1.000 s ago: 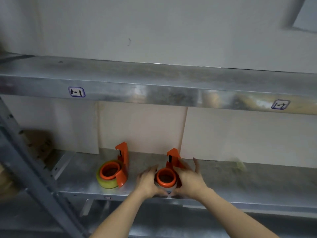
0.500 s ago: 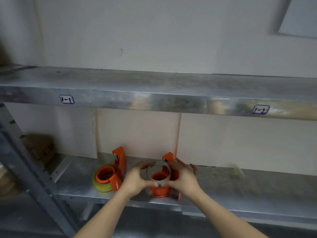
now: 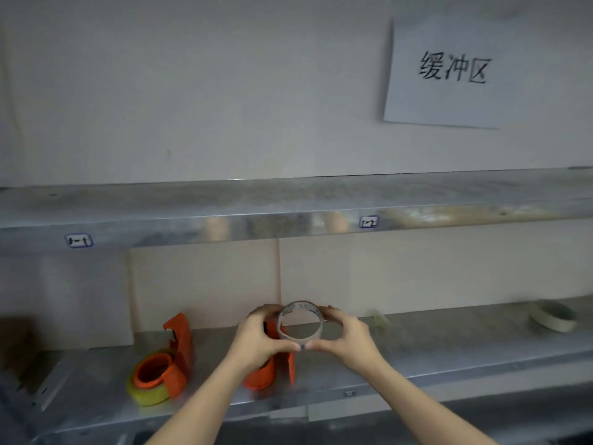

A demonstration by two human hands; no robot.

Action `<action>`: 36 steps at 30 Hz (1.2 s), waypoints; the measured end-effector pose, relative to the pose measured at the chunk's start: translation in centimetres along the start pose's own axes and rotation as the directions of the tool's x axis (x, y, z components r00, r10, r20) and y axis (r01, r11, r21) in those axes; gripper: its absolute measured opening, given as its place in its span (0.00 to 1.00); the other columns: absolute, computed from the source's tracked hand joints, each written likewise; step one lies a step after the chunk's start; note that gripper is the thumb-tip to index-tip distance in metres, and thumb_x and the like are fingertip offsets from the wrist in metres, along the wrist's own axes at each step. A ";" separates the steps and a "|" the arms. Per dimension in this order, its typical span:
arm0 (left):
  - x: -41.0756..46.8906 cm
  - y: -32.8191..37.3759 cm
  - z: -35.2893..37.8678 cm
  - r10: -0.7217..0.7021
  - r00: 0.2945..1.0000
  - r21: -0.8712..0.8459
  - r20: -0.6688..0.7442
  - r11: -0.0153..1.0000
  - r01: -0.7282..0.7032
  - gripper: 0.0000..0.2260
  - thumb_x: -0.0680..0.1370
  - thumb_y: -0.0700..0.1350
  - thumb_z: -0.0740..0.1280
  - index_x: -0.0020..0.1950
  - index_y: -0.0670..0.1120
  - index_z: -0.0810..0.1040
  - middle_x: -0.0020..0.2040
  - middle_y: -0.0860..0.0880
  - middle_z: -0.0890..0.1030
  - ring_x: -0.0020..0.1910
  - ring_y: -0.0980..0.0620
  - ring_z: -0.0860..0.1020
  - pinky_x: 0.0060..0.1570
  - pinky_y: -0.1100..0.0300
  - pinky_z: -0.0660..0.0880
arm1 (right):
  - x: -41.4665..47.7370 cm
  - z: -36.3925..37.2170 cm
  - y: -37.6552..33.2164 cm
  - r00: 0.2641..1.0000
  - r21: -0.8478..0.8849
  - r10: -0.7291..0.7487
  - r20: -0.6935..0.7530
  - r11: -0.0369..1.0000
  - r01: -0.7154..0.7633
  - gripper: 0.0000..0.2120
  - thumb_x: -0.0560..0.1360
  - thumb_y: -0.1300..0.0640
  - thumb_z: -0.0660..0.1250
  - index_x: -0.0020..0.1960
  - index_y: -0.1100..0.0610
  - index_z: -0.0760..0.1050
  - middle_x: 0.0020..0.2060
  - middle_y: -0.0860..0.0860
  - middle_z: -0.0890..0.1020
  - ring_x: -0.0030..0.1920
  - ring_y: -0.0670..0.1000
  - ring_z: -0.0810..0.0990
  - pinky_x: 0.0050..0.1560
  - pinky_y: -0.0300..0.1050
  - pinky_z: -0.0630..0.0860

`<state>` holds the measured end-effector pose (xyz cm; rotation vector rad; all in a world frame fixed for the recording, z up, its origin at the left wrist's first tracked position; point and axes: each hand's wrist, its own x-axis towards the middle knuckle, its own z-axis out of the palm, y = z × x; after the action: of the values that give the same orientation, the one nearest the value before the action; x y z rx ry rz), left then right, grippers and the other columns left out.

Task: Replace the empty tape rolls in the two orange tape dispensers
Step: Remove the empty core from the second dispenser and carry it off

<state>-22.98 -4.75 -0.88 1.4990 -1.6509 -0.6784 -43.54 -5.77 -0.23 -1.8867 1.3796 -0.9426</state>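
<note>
Low centre of frame: empty core (image 3: 300, 322) pinched between left hand (image 3: 256, 340) and right hand (image 3: 348, 338), above one dispenser (image 3: 272, 370) on lower shelf (image 3: 417, 358). Further left, second dispenser (image 3: 167, 364). Far right, spare roll (image 3: 552, 319). Upper right, paper sign (image 3: 449, 72).

Head camera, forward, close to metal shelf (image 3: 417, 358) (seemingly slight downward tilt).

This looks like a warehouse or stockroom. Bare galvanized metal shelving (image 3: 288, 200) runs along a plain white wall, its front edge carrying small bin labels reading 1-1 (image 3: 79, 241) at left and 1-2 (image 3: 368, 222) further right. A handwritten paper sign (image 3: 449, 72) in Chinese characters is stuck on the wall at upper right. Orange packing-tape dispensers (image 3: 167, 361) sit on the lower shelf (image 3: 449, 345), with a tape roll (image 3: 552, 319) far right.
</note>
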 end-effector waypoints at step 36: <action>18.1 32.2 63.4 0.158 0.901 0.046 0.405 0.980 -0.192 0.33 0.57 0.64 0.80 0.59 0.56 0.79 0.53 0.61 0.82 0.55 0.60 0.78 0.53 0.68 0.72 | -3.2 -54.6 42.5 0.916 0.021 0.348 -0.201 0.936 -0.351 0.36 0.60 0.48 0.79 0.65 0.52 0.71 0.59 0.45 0.78 0.62 0.43 0.74 0.61 0.37 0.69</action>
<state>-93.39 -24.86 -5.71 1.3052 -2.1202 -0.8652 -111.61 -17.65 -4.61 -1.5119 1.7770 -0.9594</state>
